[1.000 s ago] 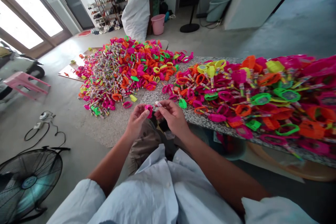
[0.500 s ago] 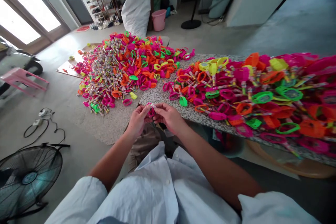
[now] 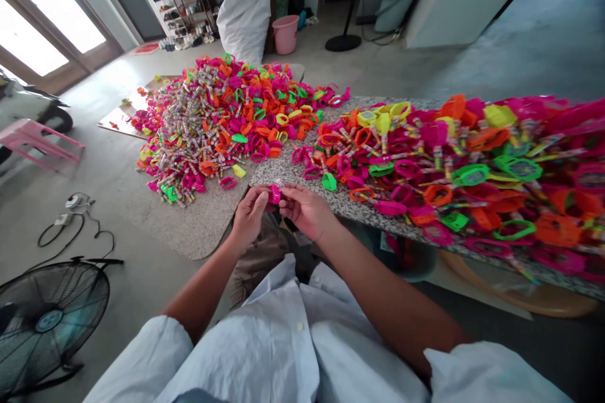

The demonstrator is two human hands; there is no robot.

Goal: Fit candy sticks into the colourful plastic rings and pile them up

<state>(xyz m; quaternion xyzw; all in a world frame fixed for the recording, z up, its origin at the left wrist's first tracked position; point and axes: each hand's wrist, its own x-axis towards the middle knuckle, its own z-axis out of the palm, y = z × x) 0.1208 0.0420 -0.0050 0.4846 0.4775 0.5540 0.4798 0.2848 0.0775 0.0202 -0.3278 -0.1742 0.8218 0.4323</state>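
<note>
The small pink plastic ring piece [image 3: 274,193] sits pinched between both hands, just above the near edge of the speckled granite table [image 3: 283,171]. The left hand [image 3: 249,215] and right hand [image 3: 307,211] each close fingertips on it, probably to steady it from both sides. Its long axis I cannot tell; it is too small. Behind lies a heap of bright plastic toys [image 3: 454,164].

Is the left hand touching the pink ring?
Touching. The head view shows the left hand pinching the pink ring with its fingertips, the right hand gripping it too.
</note>
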